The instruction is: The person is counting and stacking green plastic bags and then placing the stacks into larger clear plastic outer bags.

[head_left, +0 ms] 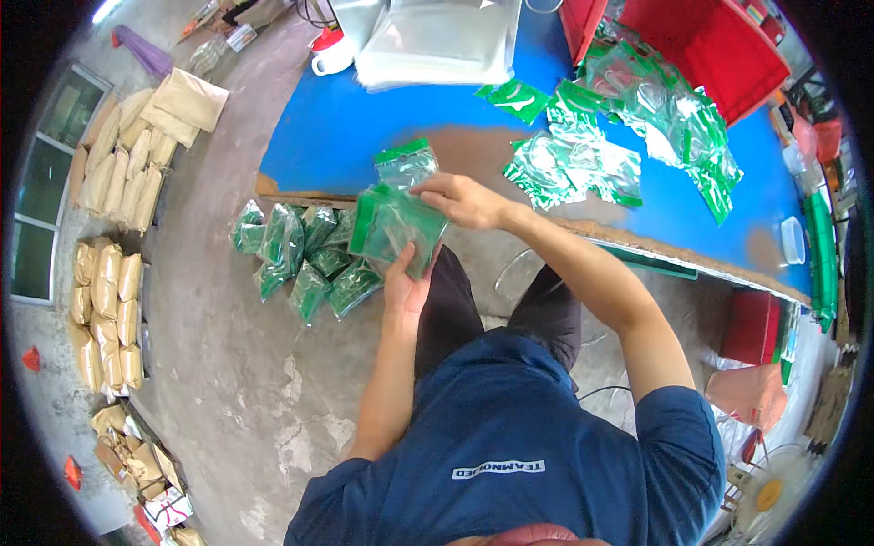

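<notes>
My left hand (pixel 407 284) grips a small stack of flat clear plastic packets (pixel 398 226) with green header strips, from below and along its right side. The stack is held over my lap at the table's front edge. My right hand (pixel 466 200) reaches across from the right, its fingers closed at the stack's upper right corner. Just beyond, one similar packet (pixel 407 162) lies on the blue table (pixel 319 127). Several loose green-and-silver packets (pixel 574 166) are spread on the table to the right of my hands. What sits inside the held packets is unclear.
Bundled green-and-clear bags (pixel 309 250) are heaped on the floor left of my knees. A red bin (pixel 701 55) lies tipped at the far right, packets spilling before it. Clear plastic sleeves (pixel 437 45) and a white mug (pixel 332 56) stand at the back. Brown sacks (pixel 109 300) line the left wall.
</notes>
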Motion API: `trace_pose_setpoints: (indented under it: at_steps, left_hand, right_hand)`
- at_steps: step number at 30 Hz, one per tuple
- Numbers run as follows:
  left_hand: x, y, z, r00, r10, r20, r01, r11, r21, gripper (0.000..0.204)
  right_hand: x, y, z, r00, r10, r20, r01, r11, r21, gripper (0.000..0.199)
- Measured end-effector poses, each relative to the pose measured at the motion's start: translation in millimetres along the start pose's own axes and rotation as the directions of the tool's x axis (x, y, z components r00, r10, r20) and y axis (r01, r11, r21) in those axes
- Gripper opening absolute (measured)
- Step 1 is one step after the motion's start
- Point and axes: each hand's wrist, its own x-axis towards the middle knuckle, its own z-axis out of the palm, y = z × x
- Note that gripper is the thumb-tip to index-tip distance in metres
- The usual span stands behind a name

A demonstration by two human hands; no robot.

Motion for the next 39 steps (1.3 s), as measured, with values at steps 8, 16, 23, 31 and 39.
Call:
trace_pose_setpoints:
  at_steps: [8,16,23,31,39]
  left_hand:
    - [8.4,23.0,17.5,0.994,0.103,-0.041,-0.087,0.955,0.285,0.054]
    - [17.2,59.7,19.5,0.994,0.111,-0.014,-0.091,0.874,0.477,0.051]
    - [13.0,60.0,14.0,0.997,0.073,0.035,-0.080,0.849,0.523,0.051]
    - [0.6,48.3,-17.5,0.995,-0.087,-0.050,0.098,0.940,0.325,0.051]
    - [-5.8,-4.7,4.5,0.970,-0.224,0.092,0.201,0.956,0.212,0.059]
  right_hand:
    - [6.3,107.1,-79.2,0.843,0.230,-0.486,-0.530,0.503,-0.682,0.092]
    - [-19.9,24.1,12.3,0.972,-0.076,-0.221,-0.087,0.759,-0.646,0.073]
    - [-42.2,21.2,8.3,0.972,-0.214,-0.099,0.123,0.817,-0.563,0.063]
    - [-62.6,-4.1,-7.2,0.551,0.343,-0.761,-0.214,0.939,0.269,0.018]
    - [-94.3,-31.8,15.2,0.773,0.542,-0.331,-0.368,0.807,0.462,0.038]
